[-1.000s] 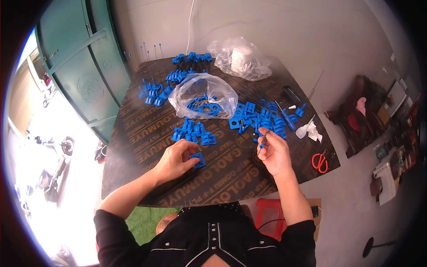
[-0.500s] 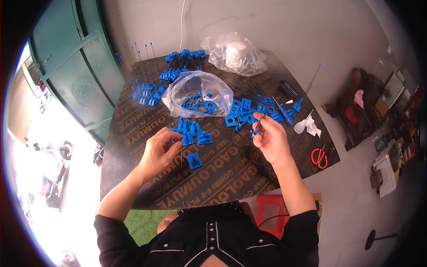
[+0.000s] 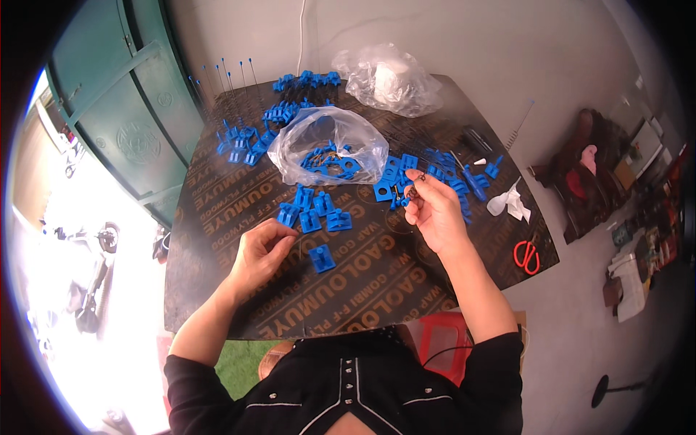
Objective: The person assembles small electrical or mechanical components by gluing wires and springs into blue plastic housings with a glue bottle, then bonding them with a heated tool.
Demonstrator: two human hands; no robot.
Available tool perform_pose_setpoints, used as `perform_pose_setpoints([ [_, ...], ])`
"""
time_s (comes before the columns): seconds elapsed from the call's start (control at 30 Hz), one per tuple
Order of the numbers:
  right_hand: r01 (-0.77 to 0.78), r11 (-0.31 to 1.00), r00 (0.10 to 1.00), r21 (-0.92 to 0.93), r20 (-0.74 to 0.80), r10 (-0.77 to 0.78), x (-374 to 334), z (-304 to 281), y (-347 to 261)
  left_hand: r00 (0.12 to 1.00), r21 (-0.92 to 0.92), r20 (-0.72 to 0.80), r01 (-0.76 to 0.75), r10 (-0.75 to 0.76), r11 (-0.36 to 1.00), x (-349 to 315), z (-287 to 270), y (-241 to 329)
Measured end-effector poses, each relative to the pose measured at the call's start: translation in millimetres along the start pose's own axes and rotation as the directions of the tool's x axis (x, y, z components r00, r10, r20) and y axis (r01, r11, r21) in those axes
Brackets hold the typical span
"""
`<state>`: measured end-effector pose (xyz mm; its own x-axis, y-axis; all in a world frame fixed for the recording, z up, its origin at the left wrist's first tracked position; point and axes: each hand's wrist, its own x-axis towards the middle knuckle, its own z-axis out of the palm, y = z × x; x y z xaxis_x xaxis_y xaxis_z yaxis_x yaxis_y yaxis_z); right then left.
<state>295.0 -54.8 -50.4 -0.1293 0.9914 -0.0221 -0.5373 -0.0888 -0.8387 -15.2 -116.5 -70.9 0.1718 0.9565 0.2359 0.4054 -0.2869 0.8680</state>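
My right hand [image 3: 440,216] is raised over the right of the table, thumb and fingers closed on a dark coil spring [image 3: 414,192]. A small blue piece shows by its fingertips. My left hand [image 3: 262,254] is low over the table's left middle, fingers curled and pressed together; what they hold, if anything, is hidden. Just beyond it lies a cluster of blue plastic brackets [image 3: 310,220]. A single blue bracket [image 3: 322,258] lies apart, to the right of my left hand. Loose blue parts [image 3: 391,171] spread behind my right hand.
An open clear bag [image 3: 283,148] of blue parts stands mid-table [image 3: 362,290]. Finished-looking blue pieces [image 3: 245,145] with upright springs stand far left. Another plastic bag [image 3: 391,80] lies at the back. A screwdriver [image 3: 475,185], white tissue [image 3: 515,204] and red-handled scissors [image 3: 526,257] lie right.
The whole view has shifted slightly. My left hand has drawn a little nearer to me, away from the bracket cluster. My right hand has moved slightly left, still gripping the spring.
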Motion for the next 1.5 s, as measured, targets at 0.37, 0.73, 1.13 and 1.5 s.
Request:
perform_pose_setpoints([
  [0.37,-0.06,0.998,0.998,0.022,-0.033,0.061,2,-9,12,0.995,0.043,0.056,-0.083,0.08,0.996,-2,-4,2],
  [0.73,-0.063,0.997,0.997,0.035,-0.036,0.064,1,-13,15,0.993,0.062,0.066,-0.101,0.096,0.993,-2,-5,7],
  [1.13,-0.049,0.997,0.998,0.053,-0.041,0.051,0,-14,16,0.993,0.043,0.077,-0.093,0.089,0.995,-4,-3,5],
  [1.5,-0.073,0.996,0.997,0.047,-0.033,0.074,0,-13,17,0.989,0.05,0.056,-0.138,0.135,0.989,-4,-2,7],
])
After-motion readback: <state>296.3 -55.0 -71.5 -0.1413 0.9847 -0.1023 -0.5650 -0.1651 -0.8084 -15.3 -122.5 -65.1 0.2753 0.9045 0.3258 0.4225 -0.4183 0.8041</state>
